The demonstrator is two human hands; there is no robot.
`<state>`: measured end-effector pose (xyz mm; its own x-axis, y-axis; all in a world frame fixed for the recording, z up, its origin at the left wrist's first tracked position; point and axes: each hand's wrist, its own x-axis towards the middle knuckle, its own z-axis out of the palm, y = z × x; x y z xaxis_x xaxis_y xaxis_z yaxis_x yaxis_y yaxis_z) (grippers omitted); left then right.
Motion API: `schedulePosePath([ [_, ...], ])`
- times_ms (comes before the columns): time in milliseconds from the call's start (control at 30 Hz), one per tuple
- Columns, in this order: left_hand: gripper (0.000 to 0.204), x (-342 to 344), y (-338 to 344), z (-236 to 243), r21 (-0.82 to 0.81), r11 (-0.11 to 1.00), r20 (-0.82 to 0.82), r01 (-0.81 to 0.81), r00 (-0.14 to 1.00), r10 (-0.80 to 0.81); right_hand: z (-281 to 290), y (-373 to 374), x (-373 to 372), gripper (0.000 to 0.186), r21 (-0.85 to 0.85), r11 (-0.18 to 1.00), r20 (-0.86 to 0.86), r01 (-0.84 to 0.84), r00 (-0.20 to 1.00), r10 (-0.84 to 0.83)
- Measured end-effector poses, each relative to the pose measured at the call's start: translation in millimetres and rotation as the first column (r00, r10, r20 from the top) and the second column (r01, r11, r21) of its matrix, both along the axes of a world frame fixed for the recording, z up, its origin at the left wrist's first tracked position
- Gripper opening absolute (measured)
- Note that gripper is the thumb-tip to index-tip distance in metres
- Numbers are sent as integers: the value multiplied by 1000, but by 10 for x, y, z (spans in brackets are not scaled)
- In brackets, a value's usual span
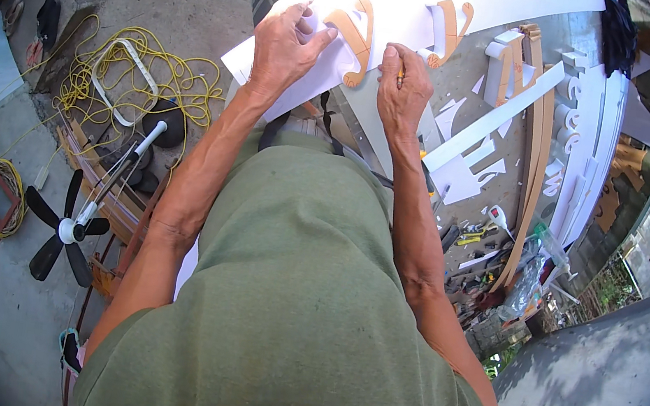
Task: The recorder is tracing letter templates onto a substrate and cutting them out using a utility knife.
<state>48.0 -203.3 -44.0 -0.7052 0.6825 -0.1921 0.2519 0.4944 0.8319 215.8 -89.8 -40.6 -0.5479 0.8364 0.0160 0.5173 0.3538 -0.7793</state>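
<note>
My left hand (282, 49) is curled, thumb and fingers on either side of a bent white strip at the left end of a tan-faced, curved letter shape (356, 41). Beneath it lies a white sheet (322, 78), its upper part washed out by glare. To the right, my right hand (405, 94) is closed around a thin yellow stick that looks like a pencil (400, 79); most of it is hidden by the fingers. Just beyond that hand stands a second tan-faced letter shape (450, 34) with white sides.
A third tan-faced letter (503, 69), a long white strip (503, 116), paper scraps and tan strips (538, 150) cover the table's right. White letters (569, 113) stand farther right. Tools (474, 234) lie nearer. On the left floor are yellow cord (145, 66) and a black fan (68, 229).
</note>
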Motion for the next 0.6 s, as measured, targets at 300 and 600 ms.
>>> schedulePosePath([
  [300, 61, -1, 18, -205, 54, 998, -24, -37, 999, 38, -140, 226, -169, 26, -203, 974, -3, -103, 994, 105],
  [600, 62, -5, 47, -126, 49, 996, 66, -69, 996, 65, -150, 299, -262, 27, -244, 964, 57, -106, 991, 124],
])
